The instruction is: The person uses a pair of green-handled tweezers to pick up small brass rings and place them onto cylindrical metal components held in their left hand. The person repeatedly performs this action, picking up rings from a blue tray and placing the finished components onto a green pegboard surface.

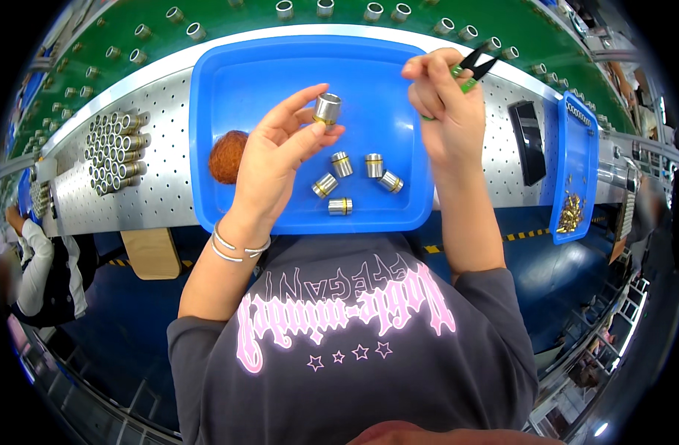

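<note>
Between the thumb and fingers of my left hand [284, 141] is a short silver metal sleeve [328, 106] with a brass-coloured band at its lower end, held up over a blue tray [273, 67]. My right hand [449, 100] is raised above the tray's right edge, its fingers closed round small thread snips [469, 70] with green handles and dark blades that point away to the right. Several more banded metal sleeves [341, 164] lie loose in the tray, below and right of my left hand. A reddish-brown fibrous ball [227, 157] sits at the tray's left side, partly hidden by my left hand.
Left of the tray, many metal sleeves [117, 152] stand grouped on the perforated metal table [173, 159]. A black object [527, 143] and a narrow blue tray [558, 200] of small brass parts [571, 213] lie right. Beyond runs a green conveyor [243, 18] with spaced sleeves.
</note>
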The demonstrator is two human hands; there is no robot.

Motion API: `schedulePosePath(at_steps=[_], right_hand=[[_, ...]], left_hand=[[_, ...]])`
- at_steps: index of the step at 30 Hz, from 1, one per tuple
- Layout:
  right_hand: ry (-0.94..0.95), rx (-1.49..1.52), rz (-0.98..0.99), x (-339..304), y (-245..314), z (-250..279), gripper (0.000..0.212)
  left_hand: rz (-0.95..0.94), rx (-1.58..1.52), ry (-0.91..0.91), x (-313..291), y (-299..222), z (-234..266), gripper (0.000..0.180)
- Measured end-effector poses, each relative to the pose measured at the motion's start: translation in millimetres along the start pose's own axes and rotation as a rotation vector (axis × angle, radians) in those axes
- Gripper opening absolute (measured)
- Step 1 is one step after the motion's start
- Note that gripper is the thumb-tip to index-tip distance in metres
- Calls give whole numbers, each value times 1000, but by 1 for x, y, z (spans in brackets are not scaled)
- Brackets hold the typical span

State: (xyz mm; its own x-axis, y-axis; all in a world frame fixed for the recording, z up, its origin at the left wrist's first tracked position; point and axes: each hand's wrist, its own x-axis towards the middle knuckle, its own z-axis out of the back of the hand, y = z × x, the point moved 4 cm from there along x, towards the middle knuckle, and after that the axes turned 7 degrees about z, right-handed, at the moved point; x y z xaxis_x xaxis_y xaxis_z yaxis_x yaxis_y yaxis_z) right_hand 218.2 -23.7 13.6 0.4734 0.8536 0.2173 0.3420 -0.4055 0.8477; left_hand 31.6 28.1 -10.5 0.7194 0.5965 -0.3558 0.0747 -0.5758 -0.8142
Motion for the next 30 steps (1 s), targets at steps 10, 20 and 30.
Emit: schedulePosePath(at_steps=[10, 20, 30], right_hand=[[329, -21, 136, -10, 30, -45, 10], [190, -377, 113, -2, 18, -38, 24], [322, -1037, 210, -24, -1, -41, 18]], left_hand=[[-98, 43, -53, 3, 3, 4, 39], [-74, -49, -118, -2, -2, 5, 40], [-111, -77, -122, -4, -6, 6, 44]])
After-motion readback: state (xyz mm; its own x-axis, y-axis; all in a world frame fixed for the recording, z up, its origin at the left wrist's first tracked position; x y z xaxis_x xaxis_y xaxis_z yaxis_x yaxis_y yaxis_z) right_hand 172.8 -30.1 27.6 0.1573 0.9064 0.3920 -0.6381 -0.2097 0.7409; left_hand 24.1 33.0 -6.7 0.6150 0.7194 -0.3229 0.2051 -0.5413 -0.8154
